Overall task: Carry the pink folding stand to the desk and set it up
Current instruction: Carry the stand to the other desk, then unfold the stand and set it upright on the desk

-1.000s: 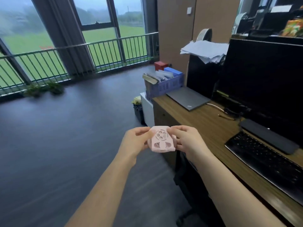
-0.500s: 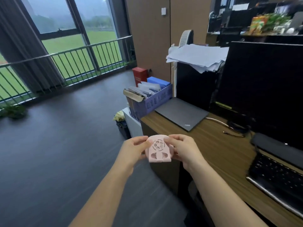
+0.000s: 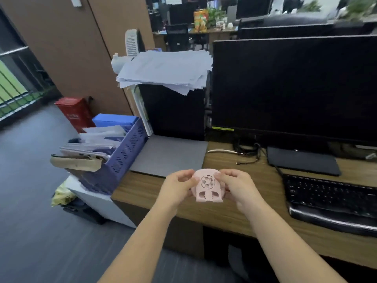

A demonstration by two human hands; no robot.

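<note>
Hands [image 3: 179, 188] [image 3: 237, 187] gripping pink stand [image 3: 208, 187], now over desk [image 3: 224, 213], previously beside it

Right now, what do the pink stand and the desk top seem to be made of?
Pink stand: probably moulded plastic, matte; clean cut-out holes, even colour. Desk top: brown wood grain, perhaps laminate; streaks run lengthwise, low sheen.
</note>
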